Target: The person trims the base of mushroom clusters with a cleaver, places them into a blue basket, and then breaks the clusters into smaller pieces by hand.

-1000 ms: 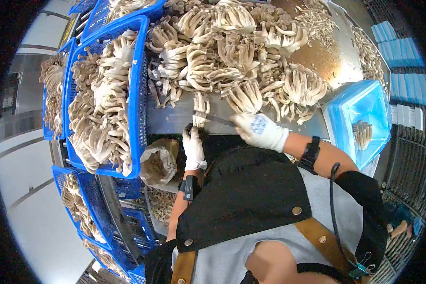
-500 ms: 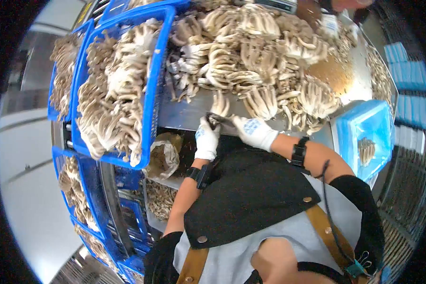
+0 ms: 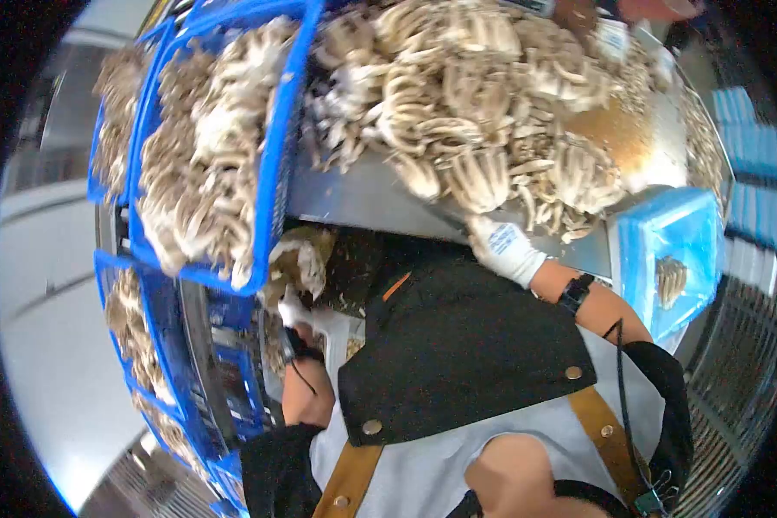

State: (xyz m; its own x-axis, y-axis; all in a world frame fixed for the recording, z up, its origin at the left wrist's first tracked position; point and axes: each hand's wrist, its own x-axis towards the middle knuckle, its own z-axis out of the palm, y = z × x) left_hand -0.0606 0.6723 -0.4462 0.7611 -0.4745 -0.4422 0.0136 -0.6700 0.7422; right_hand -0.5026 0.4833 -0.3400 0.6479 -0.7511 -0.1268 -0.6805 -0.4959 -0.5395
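My right hand (image 3: 502, 246), in a white glove with blue print, is closed round a knife (image 3: 447, 217) at the table's front edge. The thin dark blade points left. Just beyond it lie a mushroom cluster (image 3: 416, 175) and another mushroom bunch (image 3: 476, 180), stems toward me. My left hand (image 3: 292, 309), also gloved, is low under the table edge, beside a crumpled plastic bag (image 3: 302, 268) and above a white bin (image 3: 341, 332). Its fingers are blurred and partly hidden, so its grip does not show.
A large mushroom heap (image 3: 475, 86) covers the back of the steel table (image 3: 337, 194). Blue crates (image 3: 272, 173) of mushrooms stand left, with more on lower levels. At right a blue-lined tray (image 3: 626, 259) holds a small bunch (image 3: 670, 281). Blue packs (image 3: 755, 164) are stacked beyond.
My left hand has left the table edge and dropped down left to the bag and bin. My right hand has shifted slightly right with the knife. The small cluster now lies tilted, farther back.
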